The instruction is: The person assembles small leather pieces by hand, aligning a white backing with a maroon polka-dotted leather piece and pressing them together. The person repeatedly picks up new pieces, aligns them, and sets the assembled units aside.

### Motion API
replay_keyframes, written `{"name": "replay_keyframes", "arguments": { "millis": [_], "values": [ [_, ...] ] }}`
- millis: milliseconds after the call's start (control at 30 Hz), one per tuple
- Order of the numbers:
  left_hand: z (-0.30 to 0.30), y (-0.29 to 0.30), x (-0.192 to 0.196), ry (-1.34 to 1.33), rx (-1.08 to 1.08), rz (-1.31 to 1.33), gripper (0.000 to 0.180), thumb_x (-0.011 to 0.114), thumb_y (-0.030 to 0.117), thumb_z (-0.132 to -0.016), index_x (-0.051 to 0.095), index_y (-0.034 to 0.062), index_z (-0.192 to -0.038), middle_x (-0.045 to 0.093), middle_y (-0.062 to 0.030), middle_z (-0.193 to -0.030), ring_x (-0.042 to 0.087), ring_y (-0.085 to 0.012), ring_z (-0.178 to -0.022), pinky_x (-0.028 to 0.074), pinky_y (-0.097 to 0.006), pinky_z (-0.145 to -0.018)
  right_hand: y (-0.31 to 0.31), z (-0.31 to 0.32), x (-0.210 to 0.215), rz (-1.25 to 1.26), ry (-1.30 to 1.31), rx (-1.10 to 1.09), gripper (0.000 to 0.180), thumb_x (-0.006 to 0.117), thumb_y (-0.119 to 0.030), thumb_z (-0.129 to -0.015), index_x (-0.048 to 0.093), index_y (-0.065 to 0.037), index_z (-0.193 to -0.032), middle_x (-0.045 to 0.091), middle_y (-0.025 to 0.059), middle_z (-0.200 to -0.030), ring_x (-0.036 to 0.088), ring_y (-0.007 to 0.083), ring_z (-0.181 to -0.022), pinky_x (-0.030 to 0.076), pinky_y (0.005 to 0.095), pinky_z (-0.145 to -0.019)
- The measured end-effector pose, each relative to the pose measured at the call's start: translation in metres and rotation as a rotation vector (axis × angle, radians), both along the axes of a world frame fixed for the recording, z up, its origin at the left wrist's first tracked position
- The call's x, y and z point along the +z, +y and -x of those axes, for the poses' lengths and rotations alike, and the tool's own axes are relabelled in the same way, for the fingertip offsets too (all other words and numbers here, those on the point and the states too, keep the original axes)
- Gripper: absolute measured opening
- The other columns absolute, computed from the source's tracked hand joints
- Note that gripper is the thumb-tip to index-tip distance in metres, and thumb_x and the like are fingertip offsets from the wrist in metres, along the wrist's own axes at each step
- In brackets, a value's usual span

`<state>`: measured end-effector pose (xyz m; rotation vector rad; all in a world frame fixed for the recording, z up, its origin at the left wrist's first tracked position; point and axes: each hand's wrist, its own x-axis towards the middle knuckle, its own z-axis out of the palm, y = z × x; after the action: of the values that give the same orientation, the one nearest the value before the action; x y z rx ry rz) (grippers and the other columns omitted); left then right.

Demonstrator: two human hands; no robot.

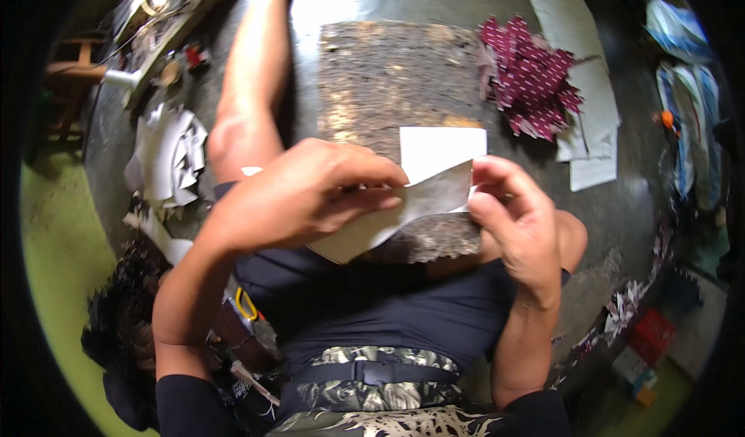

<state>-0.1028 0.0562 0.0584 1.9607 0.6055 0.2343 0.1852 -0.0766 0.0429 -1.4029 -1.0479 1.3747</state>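
Observation:
My left hand (334,192) and my right hand (516,212) are closed on opposite ends of a thin, pale, flexible sheet (438,192). It is bent between them, grey-white on the side facing up; whether it is paper or another material I cannot tell. Fingers and thumb of each hand pinch it. Below and beyond it, a white rectangular piece (446,146) lies on a worn, rough board (396,76). The board's near edge is crumbled and lies between my legs.
Stacked maroon cut pieces with pale marks (531,80) sit at the board's far right. Beside them are long pale sheets (594,119). Pale scraps (167,154) are heaped on the left floor. Plastic bags (679,29) and a red box (652,332) stand at the right.

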Motion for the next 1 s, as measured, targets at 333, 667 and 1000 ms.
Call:
{"name": "replay_keyframes", "arguments": {
  "millis": [333, 667, 1000],
  "values": [
    [-0.099, -0.049, -0.032, 0.061, 0.337, -0.527, 0.030, 0.089, 0.019, -0.096, 0.080, 0.0100, -0.123, 0.076, -0.0089, -0.108, 0.069, -0.0339, -0.103, 0.054, -0.048, -0.094, 0.003, -0.018, -0.043, 0.054, 0.108, -0.202, 0.017, 0.085, -0.003, -0.105, 0.079, 0.000, -0.121, 0.078, -0.0009, -0.106, 0.069, 0.0053, -0.095, 0.058, 0.0242, -0.088],
    [-0.110, -0.058, -0.059, -0.068, 0.422, -0.551, 0.031, 0.094, 0.021, -0.089, 0.084, 0.0162, -0.118, 0.073, 0.0007, -0.101, 0.064, -0.0237, -0.091, 0.050, -0.041, -0.085, 0.010, -0.038, -0.063, 0.191, 0.439, -0.190, 0.015, 0.082, -0.011, -0.109, 0.080, -0.002, -0.121, 0.077, -0.0018, -0.102, 0.067, 0.0038, -0.090, 0.053, 0.0219, -0.077],
    [-0.107, -0.056, -0.060, -0.080, 0.331, -0.615, 0.037, 0.095, 0.017, -0.088, 0.085, 0.0096, -0.123, 0.071, -0.0026, -0.103, 0.064, -0.0233, -0.086, 0.052, -0.040, -0.077, 0.018, -0.023, -0.047, 0.147, 0.042, -0.228, 0.017, 0.082, -0.016, -0.111, 0.080, 0.001, -0.109, 0.070, -0.0070, -0.088, 0.057, -0.0001, -0.079, 0.047, 0.0207, -0.067]
  ]
}}
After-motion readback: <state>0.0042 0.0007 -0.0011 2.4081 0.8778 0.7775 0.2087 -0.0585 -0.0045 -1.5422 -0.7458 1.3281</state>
